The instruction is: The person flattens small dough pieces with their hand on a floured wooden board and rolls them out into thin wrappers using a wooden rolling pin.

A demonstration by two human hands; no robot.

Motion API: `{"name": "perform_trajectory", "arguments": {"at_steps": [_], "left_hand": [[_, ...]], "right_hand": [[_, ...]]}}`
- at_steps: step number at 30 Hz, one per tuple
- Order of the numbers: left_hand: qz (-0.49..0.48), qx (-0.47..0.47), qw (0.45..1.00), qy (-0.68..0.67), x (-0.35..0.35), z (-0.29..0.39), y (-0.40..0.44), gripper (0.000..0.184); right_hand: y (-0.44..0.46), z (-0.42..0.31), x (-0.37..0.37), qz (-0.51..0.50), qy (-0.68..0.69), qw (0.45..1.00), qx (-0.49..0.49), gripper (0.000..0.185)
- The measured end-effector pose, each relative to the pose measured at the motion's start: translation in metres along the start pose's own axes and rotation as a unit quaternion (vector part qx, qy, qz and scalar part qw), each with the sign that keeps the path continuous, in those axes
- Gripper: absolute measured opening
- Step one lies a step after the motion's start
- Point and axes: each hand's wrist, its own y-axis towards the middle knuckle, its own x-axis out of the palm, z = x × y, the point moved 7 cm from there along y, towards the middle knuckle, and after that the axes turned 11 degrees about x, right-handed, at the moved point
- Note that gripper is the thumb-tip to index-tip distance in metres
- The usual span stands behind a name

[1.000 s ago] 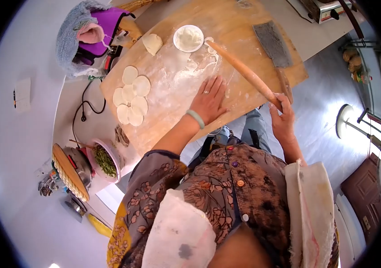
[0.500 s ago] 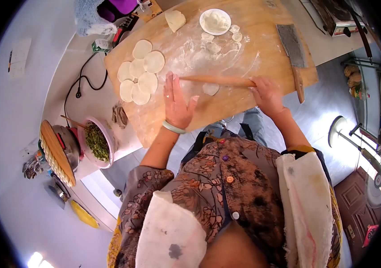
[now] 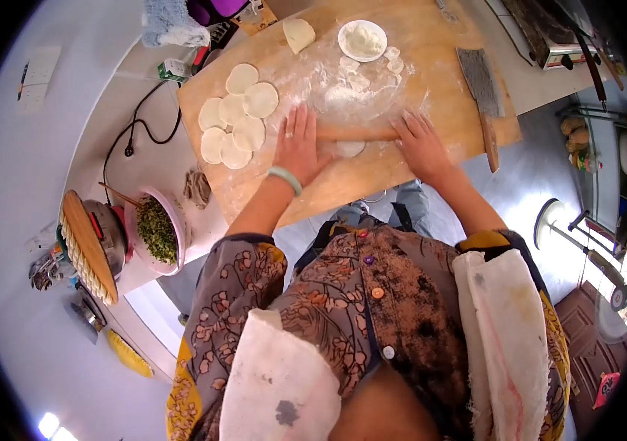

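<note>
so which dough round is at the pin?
The single round beside the pin; the seven clustered rounds lie left of the left hand, the small pieces by the bowl.

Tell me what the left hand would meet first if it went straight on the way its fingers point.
Across the floured board, the left hand would probably first meet the chunk of pale dough near the board's far edge, though lens distortion makes the line uncertain.

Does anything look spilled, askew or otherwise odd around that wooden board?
The cleaver stands out: its handle pokes past the near edge of the wooden board, where it might get bumped. White powder is scattered beyond the rolling pin, but that looks like dusting, not a spill.
</note>
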Motion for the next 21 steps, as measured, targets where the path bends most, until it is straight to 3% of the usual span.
{"name": "perform_trajectory", "arguments": {"at_steps": [3,10,15,19,21], "left_hand": [[-0.019,0.009,0.999,-0.030,0.003,0.030,-0.042,0.103],[0.015,-0.045,0.999,0.023,0.009,-0.021,0.001,0.098],[-0.032,-0.003,0.999,-0.038,0.009,0.030,-0.050,0.097],[0.007,-0.083,0.997,0.003,0.010,-0.015,-0.015,0.091],[-0.006,-0.062,0.998,-0.008,0.005,-0.014,-0.012,0.090]], "right_hand": [[-0.032,-0.005,0.002,-0.030,-0.037,0.999,0.022,0.042],[0.018,0.004,0.004,-0.019,0.007,1.000,-0.022,0.044],[-0.021,0.005,0.003,-0.026,-0.006,0.999,-0.026,0.043],[0.026,-0.019,-0.004,-0.029,-0.007,0.997,-0.067,0.043],[0.031,-0.001,0.006,-0.040,0.012,0.998,-0.054,0.042]]}}
